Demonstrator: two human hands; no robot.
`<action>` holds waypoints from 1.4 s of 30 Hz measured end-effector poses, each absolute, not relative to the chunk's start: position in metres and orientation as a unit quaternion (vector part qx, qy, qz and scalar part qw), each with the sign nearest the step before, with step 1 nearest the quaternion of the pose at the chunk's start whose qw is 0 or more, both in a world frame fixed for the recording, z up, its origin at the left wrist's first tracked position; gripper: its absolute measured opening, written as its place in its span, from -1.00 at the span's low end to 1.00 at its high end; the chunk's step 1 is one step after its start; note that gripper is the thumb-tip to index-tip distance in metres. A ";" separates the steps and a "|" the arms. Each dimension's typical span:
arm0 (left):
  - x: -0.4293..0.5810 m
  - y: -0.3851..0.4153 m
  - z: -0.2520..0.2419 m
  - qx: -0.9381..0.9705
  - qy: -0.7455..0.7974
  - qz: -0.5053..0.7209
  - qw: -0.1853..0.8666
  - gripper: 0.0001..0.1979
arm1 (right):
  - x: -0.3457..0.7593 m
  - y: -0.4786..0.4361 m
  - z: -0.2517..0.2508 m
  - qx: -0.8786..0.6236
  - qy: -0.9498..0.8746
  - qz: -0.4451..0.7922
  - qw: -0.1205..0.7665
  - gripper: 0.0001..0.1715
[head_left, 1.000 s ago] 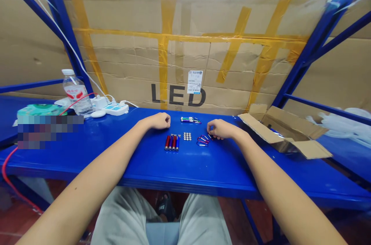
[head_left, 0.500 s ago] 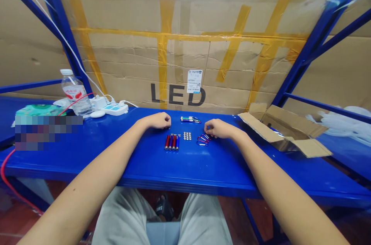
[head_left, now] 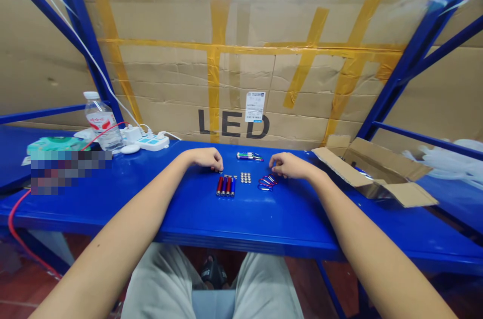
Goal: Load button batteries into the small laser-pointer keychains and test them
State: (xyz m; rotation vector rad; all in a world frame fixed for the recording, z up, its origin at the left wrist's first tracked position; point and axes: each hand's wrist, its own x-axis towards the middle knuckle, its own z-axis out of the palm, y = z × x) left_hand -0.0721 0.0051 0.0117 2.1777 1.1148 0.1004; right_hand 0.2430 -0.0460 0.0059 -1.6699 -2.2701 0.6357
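My left hand (head_left: 209,159) rests on the blue table with thumb and fingertips pinched together around a tiny metallic bit that I cannot make out. Just below and to its right, several red and blue metal tubes (head_left: 225,186) stand in a row, likely small flashlight bodies, with springy ends pointing away from me. Button cells (head_left: 245,178) form a neat grid in the middle. To the right, a few red and blue carabiner clips (head_left: 266,182) lie together. My right hand (head_left: 287,165) hovers just above them, fingers loosely curled and apart, nothing visible in them.
Behind the cells lie slim shiny tubes (head_left: 249,156) in green and blue. An opened cardboard box (head_left: 377,170) occupies the right side. A water bottle (head_left: 101,123), a power strip (head_left: 153,142) and a teal pack (head_left: 58,145) stand at left. A cardboard wall (head_left: 181,77) closes the back.
My right hand has lifted slightly off the carabiners and its fingers have loosened. My left fingertips have moved a little toward the tubes. The view has shifted slightly.
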 end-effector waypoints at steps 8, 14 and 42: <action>-0.071 0.001 0.012 0.831 0.416 0.026 0.368 -0.89 | 0.242 -0.047 0.006 -0.573 -0.780 0.219 0.124 -0.84; -0.071 0.001 0.011 0.835 0.416 0.020 0.360 -0.87 | 0.242 -0.047 0.006 -0.571 -0.783 0.218 0.113 -0.85; 0.001 0.024 0.000 0.927 0.328 0.179 0.045 -0.78 | 0.230 -0.017 -0.016 -0.518 -0.823 0.076 0.222 -0.64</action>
